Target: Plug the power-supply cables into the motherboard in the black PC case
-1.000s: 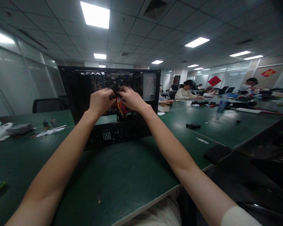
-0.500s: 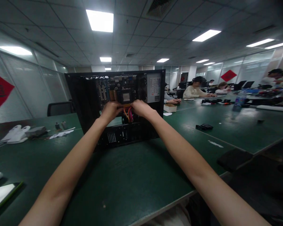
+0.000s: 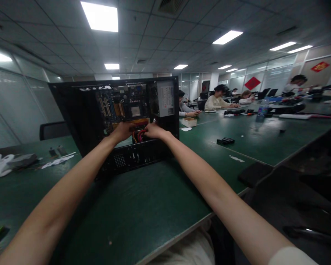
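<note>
An open black computer case (image 3: 143, 156) stands upright on the green table (image 3: 132, 206), its inside facing me. A dark motherboard (image 3: 121, 99) and a grey power supply (image 3: 167, 97) show within it. Both of my hands reach into the case. My left hand (image 3: 123, 131) is closed near the lower edge of the motherboard; its fingertips are partly hidden. Beside it my right hand (image 3: 155, 130) has its fingers pinched at a bundle of coloured cables (image 3: 138, 137). What the left fingers hold is too dark and small to tell.
White plastic and a grey block (image 3: 23, 161) lie at the left. To the right are a small box (image 3: 189, 122), black parts (image 3: 225, 141), a bottle (image 3: 263, 109) and a black object at the table edge (image 3: 254, 174). Several people sit farther back.
The view has turned to the right, so the case appears farther left. The coloured cables have shifted lower, and my right hand now pinches near them, with an orange-red strip visible above.
</note>
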`<action>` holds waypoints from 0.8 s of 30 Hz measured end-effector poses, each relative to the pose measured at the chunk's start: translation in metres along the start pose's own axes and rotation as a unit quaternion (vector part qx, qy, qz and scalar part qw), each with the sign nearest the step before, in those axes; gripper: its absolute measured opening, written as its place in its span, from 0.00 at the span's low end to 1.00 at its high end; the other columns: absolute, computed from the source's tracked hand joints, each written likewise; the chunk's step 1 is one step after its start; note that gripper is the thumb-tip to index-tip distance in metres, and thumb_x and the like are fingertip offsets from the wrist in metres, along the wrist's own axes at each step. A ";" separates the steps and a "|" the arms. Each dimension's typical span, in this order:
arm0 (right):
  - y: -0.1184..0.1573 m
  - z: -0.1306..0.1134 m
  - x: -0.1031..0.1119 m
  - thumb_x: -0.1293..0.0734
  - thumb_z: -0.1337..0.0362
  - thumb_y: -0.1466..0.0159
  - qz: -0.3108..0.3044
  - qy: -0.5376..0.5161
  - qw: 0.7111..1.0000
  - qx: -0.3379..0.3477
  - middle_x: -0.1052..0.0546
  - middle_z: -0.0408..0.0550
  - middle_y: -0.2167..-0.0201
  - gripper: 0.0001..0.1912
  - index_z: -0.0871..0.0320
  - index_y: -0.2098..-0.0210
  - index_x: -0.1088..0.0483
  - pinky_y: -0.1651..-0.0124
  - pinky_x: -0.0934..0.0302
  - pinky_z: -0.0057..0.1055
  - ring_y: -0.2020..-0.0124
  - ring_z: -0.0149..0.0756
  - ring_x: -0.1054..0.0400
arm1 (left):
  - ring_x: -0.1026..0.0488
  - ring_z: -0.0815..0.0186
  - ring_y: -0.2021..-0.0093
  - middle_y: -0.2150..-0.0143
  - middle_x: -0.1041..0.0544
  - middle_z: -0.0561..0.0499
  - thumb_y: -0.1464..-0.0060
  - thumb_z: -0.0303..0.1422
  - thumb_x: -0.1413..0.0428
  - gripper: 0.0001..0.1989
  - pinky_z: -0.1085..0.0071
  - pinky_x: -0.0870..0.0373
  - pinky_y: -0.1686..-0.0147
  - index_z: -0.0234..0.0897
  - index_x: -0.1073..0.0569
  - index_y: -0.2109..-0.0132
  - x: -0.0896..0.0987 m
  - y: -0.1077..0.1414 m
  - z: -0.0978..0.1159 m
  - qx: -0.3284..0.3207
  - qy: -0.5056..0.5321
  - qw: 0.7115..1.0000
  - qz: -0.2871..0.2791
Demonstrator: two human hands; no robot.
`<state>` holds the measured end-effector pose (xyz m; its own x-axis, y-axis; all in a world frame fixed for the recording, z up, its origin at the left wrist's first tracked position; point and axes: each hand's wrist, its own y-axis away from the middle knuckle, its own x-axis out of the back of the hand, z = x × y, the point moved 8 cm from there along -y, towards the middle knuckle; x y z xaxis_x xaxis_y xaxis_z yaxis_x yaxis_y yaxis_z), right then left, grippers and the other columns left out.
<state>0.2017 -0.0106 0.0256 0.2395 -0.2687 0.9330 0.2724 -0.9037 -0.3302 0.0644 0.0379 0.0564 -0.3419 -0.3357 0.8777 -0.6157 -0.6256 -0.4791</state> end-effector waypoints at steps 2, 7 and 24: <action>0.000 0.000 -0.003 0.32 0.60 0.29 -0.015 -0.008 1.000 0.002 0.15 0.58 0.53 0.16 0.63 0.50 0.17 0.59 0.37 0.26 0.54 0.41 0.21 | 0.16 0.59 0.55 0.55 0.13 0.47 0.45 0.27 0.39 0.20 0.69 0.23 0.53 0.36 0.18 0.44 -0.003 0.003 -0.001 0.015 0.022 1.000 0.006; 0.002 0.000 -0.003 0.31 0.60 0.30 -0.021 -0.015 1.000 -0.004 0.15 0.57 0.54 0.16 0.63 0.51 0.17 0.62 0.38 0.25 0.55 0.41 0.22 | 0.17 0.57 0.54 0.55 0.14 0.45 0.46 0.27 0.39 0.18 0.69 0.24 0.53 0.35 0.18 0.48 -0.010 0.005 0.004 0.009 0.002 1.000 -0.019; 0.002 0.002 -0.007 0.31 0.60 0.31 -0.034 -0.011 0.999 -0.006 0.15 0.57 0.57 0.15 0.64 0.53 0.17 0.66 0.39 0.25 0.60 0.39 0.22 | 0.18 0.55 0.50 0.52 0.14 0.43 0.39 0.30 0.43 0.14 0.68 0.28 0.52 0.37 0.15 0.51 -0.009 0.005 0.016 0.000 -0.143 0.988 -0.057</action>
<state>0.2024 -0.0093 0.0181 0.2406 -0.2000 0.9498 0.2771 -0.9237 -0.2646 0.0752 0.0264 0.0462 -0.0552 -0.4478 0.8924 -0.6381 -0.6716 -0.3765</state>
